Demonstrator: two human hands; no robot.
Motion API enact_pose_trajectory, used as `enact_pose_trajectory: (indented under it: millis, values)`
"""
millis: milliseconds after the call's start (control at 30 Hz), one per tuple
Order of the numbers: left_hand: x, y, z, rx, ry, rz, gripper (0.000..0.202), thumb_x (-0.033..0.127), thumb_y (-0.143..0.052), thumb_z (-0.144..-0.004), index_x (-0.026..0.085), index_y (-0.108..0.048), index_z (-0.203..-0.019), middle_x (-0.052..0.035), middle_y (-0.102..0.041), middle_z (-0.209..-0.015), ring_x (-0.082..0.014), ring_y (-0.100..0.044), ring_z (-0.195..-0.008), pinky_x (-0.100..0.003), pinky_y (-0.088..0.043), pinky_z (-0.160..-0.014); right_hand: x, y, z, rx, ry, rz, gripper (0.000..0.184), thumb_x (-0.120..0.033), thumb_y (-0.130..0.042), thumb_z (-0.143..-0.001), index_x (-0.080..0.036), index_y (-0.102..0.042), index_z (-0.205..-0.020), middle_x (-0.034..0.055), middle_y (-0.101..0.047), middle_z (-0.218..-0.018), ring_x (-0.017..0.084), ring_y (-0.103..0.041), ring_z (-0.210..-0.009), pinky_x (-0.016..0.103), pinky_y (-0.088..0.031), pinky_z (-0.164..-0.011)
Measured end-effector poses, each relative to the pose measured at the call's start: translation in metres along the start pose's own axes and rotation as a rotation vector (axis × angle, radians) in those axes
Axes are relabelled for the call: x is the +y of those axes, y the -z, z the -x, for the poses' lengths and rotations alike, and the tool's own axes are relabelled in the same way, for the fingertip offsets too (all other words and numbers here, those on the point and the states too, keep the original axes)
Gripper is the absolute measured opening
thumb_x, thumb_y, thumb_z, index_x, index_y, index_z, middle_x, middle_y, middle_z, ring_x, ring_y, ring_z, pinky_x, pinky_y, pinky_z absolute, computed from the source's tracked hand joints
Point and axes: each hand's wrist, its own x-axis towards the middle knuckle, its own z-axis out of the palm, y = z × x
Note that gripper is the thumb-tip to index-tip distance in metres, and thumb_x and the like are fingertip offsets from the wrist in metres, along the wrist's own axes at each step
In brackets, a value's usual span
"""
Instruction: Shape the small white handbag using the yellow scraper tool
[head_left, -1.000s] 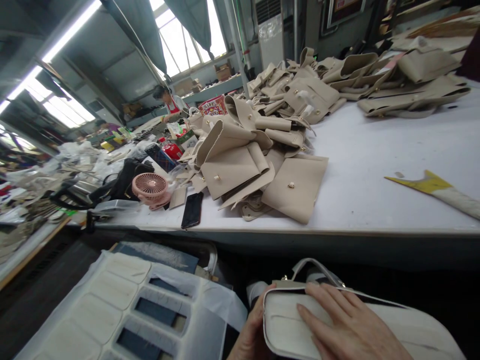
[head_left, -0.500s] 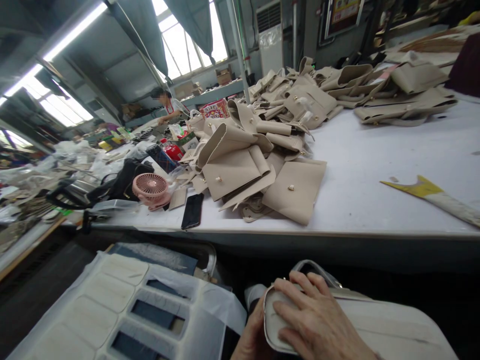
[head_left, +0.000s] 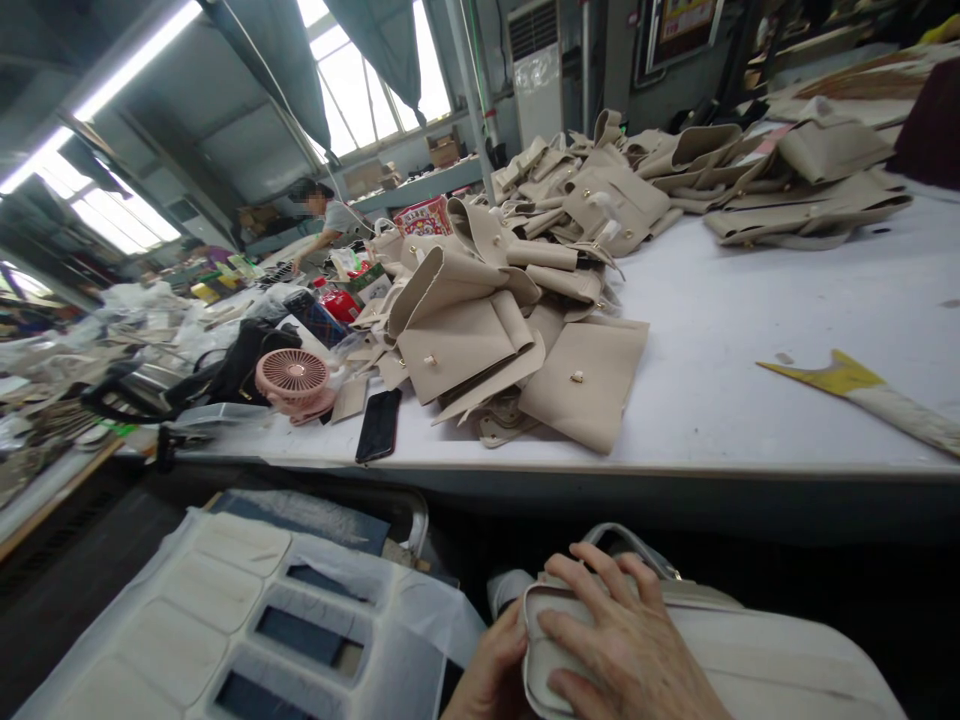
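A cream leather bag (head_left: pixel 765 665) lies across my lap at the bottom of the view, below the table edge. My right hand (head_left: pixel 622 640) rests on top of its left end, fingers curled over the edge and gripping it. My left hand (head_left: pixel 491 670) cups the same end from the left and underneath, its fingers mostly hidden behind the bag. A grey strap loop (head_left: pixel 626 540) sticks up just behind my right hand.
A white worktable (head_left: pixel 750 340) carries heaps of beige leather panels (head_left: pixel 510 330), a black phone (head_left: pixel 379 425), a pink fan (head_left: pixel 289 378) and a yellow-tipped scrap (head_left: pixel 862 385). A cut-out white sheet (head_left: pixel 225 620) lies lower left. Another person (head_left: pixel 322 215) works far back.
My right hand slid left along the bag from its flat face to its left end and curled over the edge. The view shifted slightly; the person at the back leaned forward.
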Motion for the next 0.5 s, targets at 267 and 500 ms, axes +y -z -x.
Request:
enact_pose_trajectory:
  millis: [267,500]
  values:
    - [-0.002,0.003,-0.001,0.085,-0.068,-0.165,0.06,0.043,-0.072,-0.077,0.016,-0.061,-0.129,-0.0133,-0.061,-0.131,-0.0374,-0.041,-0.135,-0.052,-0.022,-0.117,0.006,0.0,-0.003,-0.046,-0.024,-0.098,0.042,-0.017,-0.061,-0.077,-0.036,-0.06,-0.115,0.0039,-0.049,-0.146,0.039,-0.04,-0.135,0.071,-0.031,-0.099]
    - [-0.009,0.026,-0.01,0.161,-0.155,-0.516,0.05,0.046,-0.066,-0.082,0.019,-0.065,-0.124,-0.0111,-0.056,-0.139,-0.0364,-0.031,-0.142,-0.054,-0.02,-0.119,-0.01,-0.004,-0.011,0.064,-0.065,-0.279,0.031,-0.035,-0.061,-0.085,-0.026,-0.056,-0.114,0.0065,-0.053,-0.138,0.033,-0.042,-0.131,0.06,-0.03,-0.105]
